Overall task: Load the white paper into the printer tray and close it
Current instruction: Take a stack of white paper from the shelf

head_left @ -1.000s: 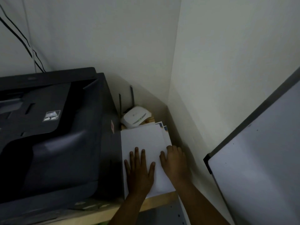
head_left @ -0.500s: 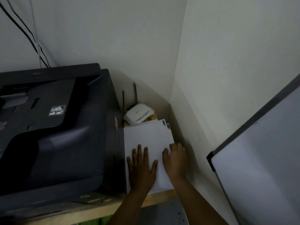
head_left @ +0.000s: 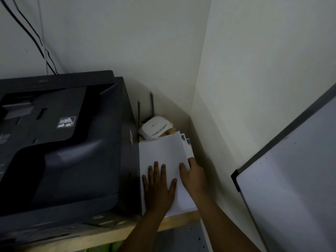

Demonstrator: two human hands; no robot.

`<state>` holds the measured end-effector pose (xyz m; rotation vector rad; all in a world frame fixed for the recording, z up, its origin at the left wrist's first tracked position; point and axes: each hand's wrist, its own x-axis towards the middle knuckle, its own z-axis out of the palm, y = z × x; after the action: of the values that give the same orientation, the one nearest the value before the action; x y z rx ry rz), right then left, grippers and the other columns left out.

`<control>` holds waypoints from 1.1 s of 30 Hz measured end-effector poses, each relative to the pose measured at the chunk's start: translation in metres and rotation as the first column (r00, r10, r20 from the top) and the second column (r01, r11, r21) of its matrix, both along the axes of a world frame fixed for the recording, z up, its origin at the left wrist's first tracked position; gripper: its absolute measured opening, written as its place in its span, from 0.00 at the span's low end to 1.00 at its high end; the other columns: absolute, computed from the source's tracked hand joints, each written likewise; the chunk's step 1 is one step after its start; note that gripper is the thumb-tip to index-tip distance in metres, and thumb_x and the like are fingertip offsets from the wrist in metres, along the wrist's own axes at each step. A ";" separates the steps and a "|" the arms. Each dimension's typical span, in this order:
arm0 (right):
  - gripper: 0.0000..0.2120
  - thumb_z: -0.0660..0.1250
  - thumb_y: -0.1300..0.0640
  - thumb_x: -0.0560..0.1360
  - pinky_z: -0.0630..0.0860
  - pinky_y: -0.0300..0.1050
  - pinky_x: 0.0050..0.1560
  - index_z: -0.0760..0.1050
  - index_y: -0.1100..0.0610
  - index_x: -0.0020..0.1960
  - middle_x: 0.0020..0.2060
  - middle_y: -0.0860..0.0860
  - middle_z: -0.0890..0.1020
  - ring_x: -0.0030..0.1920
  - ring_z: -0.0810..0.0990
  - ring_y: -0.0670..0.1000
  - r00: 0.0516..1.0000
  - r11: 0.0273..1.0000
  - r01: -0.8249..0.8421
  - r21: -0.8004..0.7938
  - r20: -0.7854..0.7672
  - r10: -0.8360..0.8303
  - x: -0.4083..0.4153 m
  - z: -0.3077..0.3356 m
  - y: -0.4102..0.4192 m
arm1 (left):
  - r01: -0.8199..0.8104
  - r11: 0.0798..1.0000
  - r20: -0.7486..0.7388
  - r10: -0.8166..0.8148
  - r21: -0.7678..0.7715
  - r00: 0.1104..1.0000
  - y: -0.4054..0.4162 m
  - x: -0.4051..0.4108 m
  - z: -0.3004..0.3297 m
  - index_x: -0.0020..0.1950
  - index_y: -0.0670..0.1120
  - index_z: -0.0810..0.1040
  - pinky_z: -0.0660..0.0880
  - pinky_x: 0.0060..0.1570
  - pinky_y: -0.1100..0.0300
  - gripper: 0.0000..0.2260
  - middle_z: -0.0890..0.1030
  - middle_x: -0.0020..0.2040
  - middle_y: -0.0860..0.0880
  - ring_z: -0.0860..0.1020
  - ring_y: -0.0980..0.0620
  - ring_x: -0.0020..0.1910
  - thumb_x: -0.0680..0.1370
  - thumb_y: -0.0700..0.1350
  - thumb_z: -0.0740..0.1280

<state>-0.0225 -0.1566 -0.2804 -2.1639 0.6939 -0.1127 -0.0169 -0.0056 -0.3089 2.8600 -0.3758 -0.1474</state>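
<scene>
- We see a stack of white paper (head_left: 163, 151) lying flat on a wooden shelf (head_left: 180, 221), just right of the black printer (head_left: 63, 142) and touching its side.
- Left hand (head_left: 158, 188) lies flat on top of the stack near its front end, fingers spread, palm down, nothing gripped.
- Right hand (head_left: 193, 176) is at the stack's right edge: thumb on top of the sheets, fingers curled down around the edge, so it is pinching the upper sheets there.
- The top sheets look slightly lifted and skewed at the far right corner; under them we spot sheets with blue print (head_left: 187, 142) poking out.
- Printer top is dark, with a small white sticker (head_left: 66, 122) on its cover. We can't make out the paper tray from this angle, so open or closed is not clear.
- A white router (head_left: 156, 129) with two upright antennas and a green light sits behind the stack in the corner, near but apart from it.
- Black cables (head_left: 36, 39) run down the wall at the upper left, behind the printer.
- A whiteboard (head_left: 291, 179) with a dark frame leans at the right side, well apart from the paper.
- Both forearms come in from the bottom of the view.
</scene>
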 end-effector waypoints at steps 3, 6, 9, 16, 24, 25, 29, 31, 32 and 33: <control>0.21 0.64 0.41 0.85 0.88 0.55 0.54 0.75 0.54 0.70 0.62 0.54 0.85 0.58 0.87 0.58 1.000 1.000 -0.022 -0.002 -0.001 0.022 -0.001 0.002 -0.001 | 0.003 1.000 -0.016 -0.003 -0.004 1.000 -0.001 0.001 0.001 0.85 0.51 0.60 0.53 0.80 0.34 0.39 0.57 0.86 0.45 0.56 0.40 0.84 0.81 0.71 0.40; 0.21 0.65 0.43 0.85 0.87 0.55 0.57 0.73 0.54 0.72 0.65 0.54 0.84 0.61 0.86 0.59 0.999 0.998 -0.048 0.042 0.005 0.048 -0.003 0.007 0.000 | 0.002 1.000 -0.019 -0.002 -0.011 1.000 -0.001 0.002 0.000 0.85 0.51 0.61 0.52 0.80 0.34 0.39 0.58 0.85 0.45 0.57 0.40 0.84 0.81 0.71 0.40; 0.21 0.64 0.46 0.86 0.85 0.57 0.62 0.70 0.52 0.76 0.68 0.54 0.83 0.65 0.84 0.59 0.998 0.985 -0.069 0.159 0.013 0.068 -0.005 0.013 -0.002 | 0.000 0.999 -0.030 -0.002 -0.037 1.000 -0.001 0.003 0.005 0.85 0.51 0.60 0.51 0.80 0.34 0.43 0.57 0.86 0.45 0.55 0.40 0.84 0.79 0.73 0.35; 0.14 0.63 0.52 0.87 0.82 0.48 0.56 0.70 0.50 0.72 0.63 0.52 0.81 0.60 0.82 0.55 0.997 0.938 -0.060 0.340 0.069 0.039 -0.009 0.032 -0.001 | -0.029 0.998 -0.124 0.023 -0.048 0.992 -0.002 0.001 0.029 0.86 0.55 0.47 0.41 0.82 0.37 0.48 0.46 0.87 0.49 0.44 0.44 0.86 0.70 0.74 0.27; 0.13 0.65 0.55 0.86 0.85 0.53 0.55 0.72 0.49 0.70 0.62 0.52 0.81 0.56 0.82 0.51 0.994 0.926 -0.017 0.378 0.110 -0.027 -0.016 0.059 0.003 | -0.081 0.989 -0.198 0.056 -0.120 0.979 0.000 -0.003 0.058 0.86 0.55 0.47 0.43 0.82 0.39 0.35 0.47 0.87 0.49 0.46 0.44 0.86 0.83 0.69 0.47; 0.13 0.65 0.55 0.86 0.84 0.51 0.54 0.72 0.49 0.69 0.62 0.52 0.81 0.56 0.82 0.49 0.993 0.925 -0.017 0.379 0.112 -0.028 -0.017 0.063 0.003 | -0.096 0.986 -0.211 0.066 -0.137 0.975 0.000 -0.003 0.064 0.86 0.55 0.47 0.43 0.82 0.40 0.34 0.47 0.87 0.50 0.46 0.44 0.85 0.83 0.68 0.48; 0.13 0.66 0.55 0.85 0.83 0.51 0.54 0.73 0.49 0.69 0.62 0.51 0.81 0.56 0.82 0.50 0.993 0.922 -0.015 0.387 0.113 -0.031 -0.018 0.080 0.002 | -0.150 0.969 -0.243 0.100 -0.198 0.965 0.001 -0.001 0.084 0.86 0.53 0.46 0.43 0.82 0.41 0.35 0.46 0.87 0.50 0.47 0.44 0.85 0.83 0.67 0.49; 0.12 0.66 0.55 0.85 0.82 0.48 0.51 0.74 0.50 0.68 0.61 0.52 0.81 0.56 0.82 0.51 0.992 0.910 -0.003 0.414 0.114 -0.049 -0.019 0.086 0.000 | -0.184 0.953 -0.260 0.119 -0.241 0.958 0.002 -0.001 0.090 0.86 0.54 0.46 0.45 0.82 0.41 0.35 0.46 0.87 0.50 0.48 0.44 0.85 0.83 0.67 0.50; 0.12 0.67 0.56 0.85 0.82 0.49 0.51 0.74 0.50 0.67 0.61 0.52 0.82 0.56 0.83 0.52 0.992 0.905 0.005 0.426 0.112 -0.059 -0.020 0.089 -0.002 | -0.208 0.940 -0.276 0.131 -0.271 0.952 0.003 -0.002 0.092 0.86 0.54 0.46 0.47 0.83 0.41 0.35 0.46 0.87 0.50 0.48 0.44 0.85 0.83 0.67 0.50; 0.11 0.67 0.55 0.84 0.82 0.51 0.53 0.75 0.50 0.67 0.61 0.52 0.82 0.57 0.83 0.53 0.992 0.901 0.015 0.434 0.107 -0.068 -0.021 0.092 -0.004 | -0.233 0.924 -0.296 0.141 -0.303 0.945 0.004 -0.003 0.094 0.86 0.54 0.45 0.49 0.83 0.40 0.35 0.47 0.87 0.50 0.49 0.44 0.85 0.83 0.67 0.51</control>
<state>-0.0438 -0.1606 -0.1885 -1.7010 0.6283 -0.0993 -0.0194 -0.0015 -0.2149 2.4769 -0.0591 -0.3909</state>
